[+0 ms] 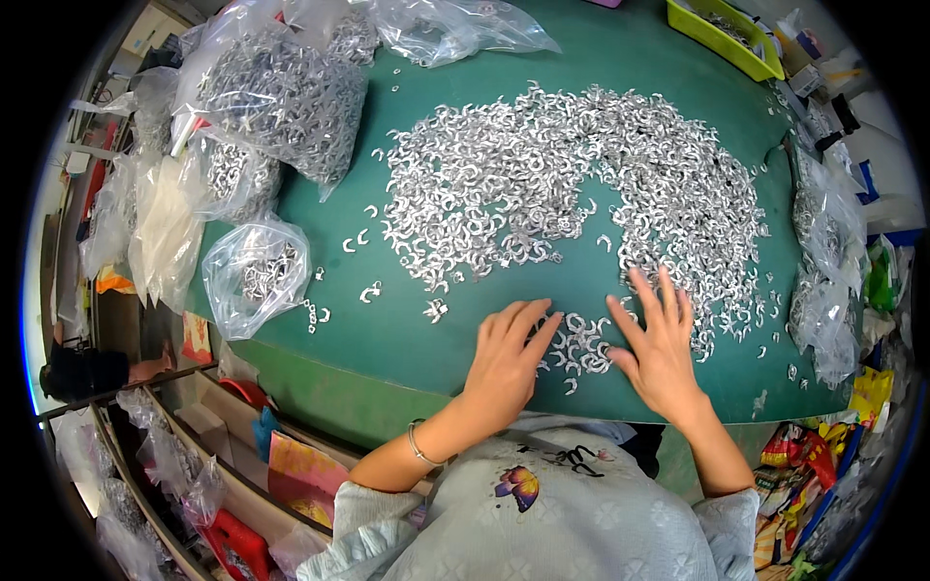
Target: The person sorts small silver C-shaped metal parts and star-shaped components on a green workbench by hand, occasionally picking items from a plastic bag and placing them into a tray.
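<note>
A large heap of small silver crescent-shaped metal pieces (668,174) spreads over the green table (339,320). Near the front edge lies a smaller cluster of the same pieces (581,344), between my two hands. On its left side my left hand (509,358) rests with fingers extended and lightly bent, its thumb and fingertips beside the cluster. To the right, my right hand (661,349) is spread, thumb by the cluster and fingertips reaching the near edge of the big heap. Neither hand visibly grips a piece.
Clear plastic bags of metal pieces (281,97) are piled at the far left, with a small open bag (218,286) nearer. A yellow-green bin (712,41) stands far right, more bags (823,320) along the right edge. Open drawers (208,426) sit below left.
</note>
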`<state>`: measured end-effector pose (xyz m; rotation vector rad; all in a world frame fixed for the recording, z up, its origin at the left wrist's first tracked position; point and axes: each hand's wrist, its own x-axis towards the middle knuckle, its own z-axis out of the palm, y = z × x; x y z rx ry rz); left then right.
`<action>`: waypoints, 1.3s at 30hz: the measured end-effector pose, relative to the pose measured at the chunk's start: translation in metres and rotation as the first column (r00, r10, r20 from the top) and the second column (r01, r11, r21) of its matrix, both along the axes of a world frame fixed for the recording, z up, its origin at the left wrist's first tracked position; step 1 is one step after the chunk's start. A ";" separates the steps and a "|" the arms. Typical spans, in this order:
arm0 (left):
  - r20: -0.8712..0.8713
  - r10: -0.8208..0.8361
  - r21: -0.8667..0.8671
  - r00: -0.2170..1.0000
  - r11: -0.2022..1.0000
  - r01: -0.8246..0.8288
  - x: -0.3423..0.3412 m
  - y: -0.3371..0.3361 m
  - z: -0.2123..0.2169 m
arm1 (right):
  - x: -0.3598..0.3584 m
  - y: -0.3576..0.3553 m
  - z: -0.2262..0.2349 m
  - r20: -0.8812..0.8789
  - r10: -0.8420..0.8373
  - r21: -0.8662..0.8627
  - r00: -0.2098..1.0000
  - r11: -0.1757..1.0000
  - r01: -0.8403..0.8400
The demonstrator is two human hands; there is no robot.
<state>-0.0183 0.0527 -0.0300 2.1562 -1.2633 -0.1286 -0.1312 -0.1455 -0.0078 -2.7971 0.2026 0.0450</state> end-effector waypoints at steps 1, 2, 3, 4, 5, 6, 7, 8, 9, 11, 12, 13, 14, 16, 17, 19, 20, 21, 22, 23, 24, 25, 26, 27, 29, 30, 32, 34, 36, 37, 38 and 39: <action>-0.017 0.025 -0.002 1.000 1.000 -0.026 0.001 -0.002 0.001 | -0.005 0.000 0.002 -0.003 0.035 0.050 0.999 0.998 -0.034; -0.035 0.051 -0.004 0.998 0.999 -0.051 0.003 -0.004 0.002 | -0.011 -0.001 0.004 -0.004 0.069 0.099 0.998 0.993 -0.068; -0.053 0.076 -0.006 0.996 0.997 -0.076 0.005 -0.007 0.002 | -0.015 -0.003 0.005 -0.003 0.103 0.149 0.995 0.984 -0.101; -0.050 0.081 -0.029 0.995 0.996 -0.083 0.007 -0.011 0.000 | -0.019 -0.005 0.002 0.021 0.014 0.105 1.000 0.994 -0.016; -0.056 0.082 -0.024 0.995 0.996 -0.083 0.007 -0.014 -0.001 | -0.019 -0.007 0.000 0.025 -0.022 0.047 0.999 0.999 0.021; -0.062 0.083 -0.019 0.995 0.996 -0.085 0.007 -0.016 -0.001 | -0.017 -0.009 -0.003 0.030 -0.058 -0.010 0.998 0.998 0.058; -0.065 0.087 -0.012 0.994 0.996 -0.088 0.008 -0.018 -0.001 | -0.015 -0.010 -0.003 0.039 -0.090 -0.066 0.995 0.994 0.092; -0.067 0.087 -0.017 0.994 0.996 -0.088 0.008 -0.019 -0.001 | -0.016 -0.006 -0.001 0.013 -0.069 -0.039 0.998 0.997 0.069; -0.068 0.087 -0.023 0.994 0.996 -0.088 0.009 -0.020 -0.001 | -0.018 -0.002 0.004 -0.006 -0.027 -0.010 1.000 1.000 0.027; -0.082 0.102 -0.058 0.991 0.993 -0.107 0.010 -0.020 -0.001 | -0.022 0.003 0.012 -0.044 0.056 0.052 0.997 0.997 -0.054; -0.094 0.119 -0.087 0.988 0.988 -0.127 0.011 -0.020 0.000 | -0.024 0.001 0.010 -0.023 0.086 0.049 0.996 0.995 -0.085; -0.107 0.135 -0.114 0.985 0.983 -0.147 0.012 -0.019 0.001 | -0.023 0.000 0.007 -0.020 0.042 0.009 0.999 0.999 -0.042; -0.070 0.163 -0.118 0.984 0.978 -0.170 0.015 -0.018 0.000 | -0.021 -0.002 0.005 -0.014 -0.001 -0.030 1.000 1.000 0.001; 0.002 0.215 -0.132 0.977 0.968 -0.213 0.030 -0.014 -0.006 | -0.019 0.000 0.004 -0.043 -0.009 -0.047 0.999 0.999 0.007; 0.083 0.238 -0.129 0.968 0.965 -0.226 0.038 -0.014 -0.007 | -0.021 0.004 0.006 -0.067 0.029 0.007 0.997 1.000 -0.029; 0.081 0.327 -0.091 0.942 0.943 -0.320 0.045 -0.009 -0.002 | -0.027 0.013 0.011 -0.108 0.111 0.117 0.988 0.988 -0.098; 0.065 0.373 -0.092 0.926 0.926 -0.366 0.044 -0.009 0.001 | -0.028 0.012 0.012 -0.093 0.111 0.156 0.989 0.983 -0.096; 0.030 0.312 -0.103 0.950 0.946 -0.307 0.041 -0.010 0.004 | -0.027 0.009 0.011 -0.070 0.027 0.094 0.997 0.995 -0.021; -0.005 0.253 -0.112 0.967 0.961 -0.252 0.034 -0.011 0.007 | -0.024 0.004 0.010 -0.045 -0.051 0.037 0.998 0.998 0.052; -0.039 0.193 -0.123 0.980 0.973 -0.196 0.027 -0.012 0.008 | -0.020 -0.001 0.008 -0.014 -0.126 -0.019 0.992 0.992 0.126; -0.097 0.135 -0.062 0.986 0.988 -0.141 0.018 -0.013 0.007 | -0.016 -0.006 0.000 0.026 -0.139 -0.055 0.990 0.989 0.141; -0.099 0.109 -0.060 0.989 0.991 -0.115 0.010 -0.014 0.006 | -0.013 -0.007 -0.004 0.036 -0.142 -0.077 0.989 0.987 0.145; -0.100 0.084 -0.058 0.991 0.994 -0.090 0.002 -0.014 0.005 | -0.009 -0.007 -0.008 0.047 -0.145 -0.098 0.988 0.984 0.149; -0.102 0.060 -0.055 0.993 0.996 -0.065 -0.004 -0.014 0.005 | -0.007 -0.005 -0.009 0.057 -0.146 -0.119 0.988 0.981 0.152; -0.219 0.012 -0.069 0.976 0.997 -0.028 -0.014 -0.008 0.005 | -0.011 0.002 -0.003 0.019 -0.100 -0.061 0.995 0.993 0.101; -0.263 -0.034 -0.093 0.964 0.996 0.010 -0.016 -0.004 0.004 | -0.016 0.007 0.001 -0.010 -0.068 -0.014 0.998 0.998 0.068; -0.300 -0.070 -0.130 0.951 0.991 0.032 -0.017 -0.002 0.004 | -0.024 0.011 0.008 -0.044 0.033 0.083 0.998 0.996 -0.029; -0.293 -0.058 -0.148 0.954 0.989 0.015 -0.014 -0.006 0.005 | -0.018 0.005 0.009 0.010 -0.049 0.016 0.999 0.999 0.049; -0.183 -0.051 -0.095 0.982 0.995 0.034 -0.011 -0.020 0.008 | -0.007 -0.005 0.003 0.097 -0.111 -0.061 0.989 0.991 0.117; -0.123 -0.053 -0.071 0.991 0.997 0.044 -0.010 -0.027 0.010 | -0.004 -0.007 -0.003 0.106 -0.114 -0.073 0.988 0.990 0.122; -0.137 -0.084 -0.071 0.987 0.995 0.075 -0.012 -0.027 0.008 | -0.002 -0.009 -0.008 0.114 -0.116 -0.085 0.987 0.988 0.126; -0.151 -0.114 -0.072 0.982 0.992 0.105 -0.014 -0.026 0.002 | -0.001 -0.010 -0.009 0.122 -0.118 -0.096 0.986 0.987 0.130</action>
